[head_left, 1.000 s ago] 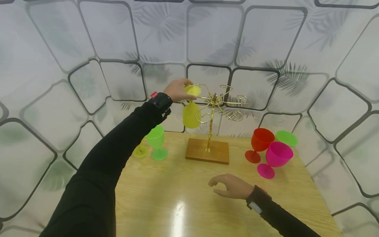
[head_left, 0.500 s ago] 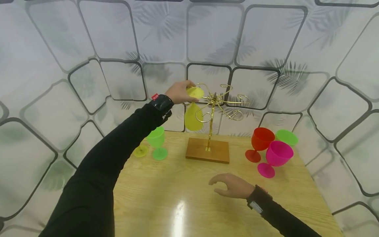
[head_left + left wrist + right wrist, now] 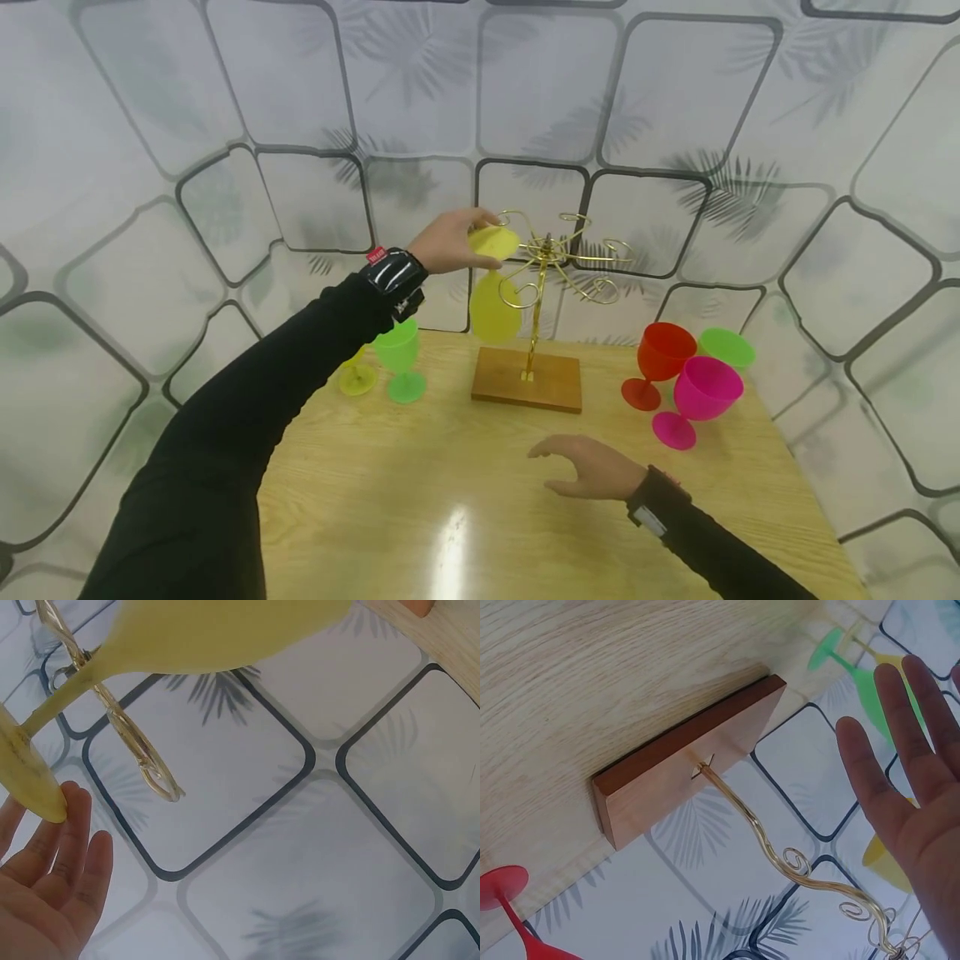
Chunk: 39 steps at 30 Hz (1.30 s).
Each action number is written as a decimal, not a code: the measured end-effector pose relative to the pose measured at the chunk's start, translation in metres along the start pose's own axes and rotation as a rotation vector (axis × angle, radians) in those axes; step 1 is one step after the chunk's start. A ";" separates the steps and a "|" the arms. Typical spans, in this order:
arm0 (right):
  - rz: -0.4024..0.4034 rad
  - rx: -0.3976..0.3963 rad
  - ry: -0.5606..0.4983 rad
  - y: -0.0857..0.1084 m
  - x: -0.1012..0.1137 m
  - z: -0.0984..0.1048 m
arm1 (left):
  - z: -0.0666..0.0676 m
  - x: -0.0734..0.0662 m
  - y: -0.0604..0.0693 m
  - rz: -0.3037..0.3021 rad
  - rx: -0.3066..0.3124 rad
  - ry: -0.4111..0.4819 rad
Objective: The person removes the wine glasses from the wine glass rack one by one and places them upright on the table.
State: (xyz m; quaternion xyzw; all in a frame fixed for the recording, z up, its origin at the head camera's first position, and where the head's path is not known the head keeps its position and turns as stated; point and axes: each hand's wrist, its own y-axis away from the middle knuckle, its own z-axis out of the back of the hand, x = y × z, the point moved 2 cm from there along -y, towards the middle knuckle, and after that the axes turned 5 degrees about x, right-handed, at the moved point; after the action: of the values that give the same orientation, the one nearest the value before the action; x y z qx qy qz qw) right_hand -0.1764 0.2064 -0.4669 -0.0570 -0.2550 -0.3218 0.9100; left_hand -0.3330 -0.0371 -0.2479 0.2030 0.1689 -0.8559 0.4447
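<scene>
A yellow plastic goblet [image 3: 495, 310] is upside down at the left side of a gold wire rack [image 3: 545, 250]. My left hand [image 3: 447, 242] holds its round foot [image 3: 495, 242] between thumb and fingers. In the left wrist view, the goblet's stem [image 3: 66, 696] crosses a gold wire arm [image 3: 127, 731], and the fingertips touch the foot's edge; the thumb is out of sight there. Over the table in front of the rack, my right hand [image 3: 592, 468] hovers with relaxed fingers and nothing in them.
The rack's wooden base [image 3: 527, 379] stands at the table's back edge. Upright on the left are a green goblet [image 3: 399, 350] and a yellow one [image 3: 357, 379], partly behind my sleeve. Red [image 3: 664, 350], pink [image 3: 707, 390] and green [image 3: 726, 348] goblets cluster at right.
The inverted yellow goblet has shifted slightly right and down at the rack. My left wrist has lowered and drawn a little left. The right hand has hardly moved.
</scene>
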 end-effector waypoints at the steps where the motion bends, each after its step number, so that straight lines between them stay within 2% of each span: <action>1: 0.003 -0.008 0.007 -0.001 0.000 0.001 | 0.001 0.000 0.004 -0.008 0.001 0.001; 7: 0.037 -0.080 0.085 -0.005 0.003 0.006 | 0.003 0.006 0.024 -0.045 -0.022 -0.013; 11: 0.040 -0.089 0.119 -0.008 0.005 0.008 | 0.003 0.012 0.037 -0.046 -0.031 -0.007; 16: 0.039 -0.083 0.142 -0.009 0.003 0.010 | 0.001 0.023 0.052 -0.017 -0.031 -0.010; 23: 0.043 -0.079 0.130 -0.009 -0.001 0.013 | -0.002 0.034 0.073 0.014 -0.022 -0.078; 33: 0.043 -0.063 0.103 -0.009 -0.002 0.010 | -0.022 0.040 0.091 0.025 0.054 -0.200; 39: 0.038 -0.065 0.091 -0.006 -0.005 0.008 | -0.036 0.037 0.096 -0.005 0.125 -0.280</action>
State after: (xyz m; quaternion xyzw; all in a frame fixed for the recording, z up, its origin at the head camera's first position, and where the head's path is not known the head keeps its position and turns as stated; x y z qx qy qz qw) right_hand -0.1868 0.2063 -0.4631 -0.0766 -0.2016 -0.3149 0.9243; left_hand -0.2654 -0.0981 -0.3073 0.1085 0.0521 -0.8857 0.4484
